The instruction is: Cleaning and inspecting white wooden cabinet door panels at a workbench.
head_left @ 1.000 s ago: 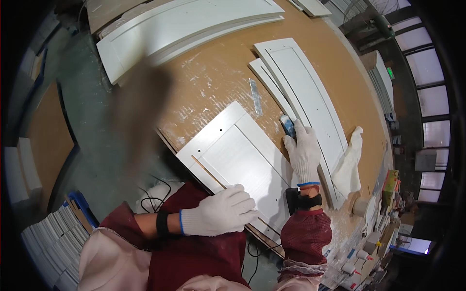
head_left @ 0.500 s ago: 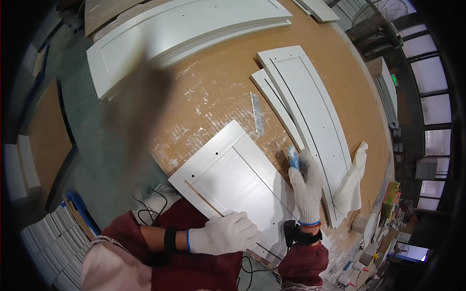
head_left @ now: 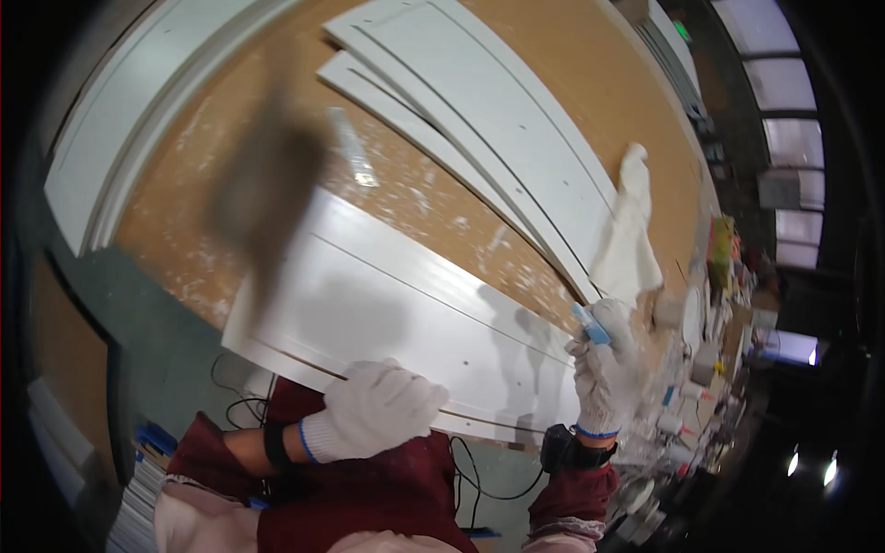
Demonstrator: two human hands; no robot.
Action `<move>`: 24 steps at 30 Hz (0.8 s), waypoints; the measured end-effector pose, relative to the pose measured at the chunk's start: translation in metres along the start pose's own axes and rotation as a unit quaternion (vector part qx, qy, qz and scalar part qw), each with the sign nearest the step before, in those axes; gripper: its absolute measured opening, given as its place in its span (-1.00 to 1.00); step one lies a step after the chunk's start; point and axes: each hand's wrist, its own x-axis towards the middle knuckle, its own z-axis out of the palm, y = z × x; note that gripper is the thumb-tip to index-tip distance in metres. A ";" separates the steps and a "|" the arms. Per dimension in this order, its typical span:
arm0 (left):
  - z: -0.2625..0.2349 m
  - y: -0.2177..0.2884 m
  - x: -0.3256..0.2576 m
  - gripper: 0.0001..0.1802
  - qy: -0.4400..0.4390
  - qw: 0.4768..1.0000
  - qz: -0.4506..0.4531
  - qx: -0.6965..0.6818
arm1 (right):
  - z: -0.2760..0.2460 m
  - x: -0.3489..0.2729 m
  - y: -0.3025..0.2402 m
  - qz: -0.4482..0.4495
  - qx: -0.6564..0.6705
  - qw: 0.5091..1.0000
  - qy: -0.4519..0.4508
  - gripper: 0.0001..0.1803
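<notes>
A white grooved panel (head_left: 433,318) lies across the near side of the table, partly over its front edge. My left hand (head_left: 380,411), in a white knit glove, is closed over the panel's near edge. At the panel's right end is my right hand (head_left: 610,369), gloved too, with its fingers curled in. A light-blue piece (head_left: 591,324) shows at its fingertips; whether it is a finger wrap or something held, I cannot tell. Just beyond that hand lie two stacked white panels (head_left: 498,120), with a cream cloth (head_left: 629,230) on their right end.
The brown table (head_left: 198,152) bears white smears and a flat silvery strip (head_left: 352,147). Another long white panel (head_left: 138,111) lies at the far left. Bottles and small goods (head_left: 691,405) crowd the right side. Black cables (head_left: 475,475) hang below the front edge. A dark blur (head_left: 267,184) covers the left middle.
The view has turned, and the near panel now lies more crosswise. My right hand has left the stacked panels, where its fingers were spread, and is now curled. My left hand stays on the near edge.
</notes>
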 end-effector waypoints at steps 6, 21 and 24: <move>0.005 0.005 0.004 -0.30 -0.050 0.997 0.053 0.011 | -0.070 -0.058 0.024 -0.028 0.025 0.993 0.114 -0.51; 0.017 0.040 -0.001 -0.67 -0.190 0.927 0.238 -0.218 | -0.134 -0.198 0.092 0.026 0.193 0.938 0.287 -0.50; 0.004 0.044 0.024 -0.54 -0.180 0.959 0.166 -0.143 | -0.139 -0.207 0.103 0.005 0.210 0.939 0.272 -0.51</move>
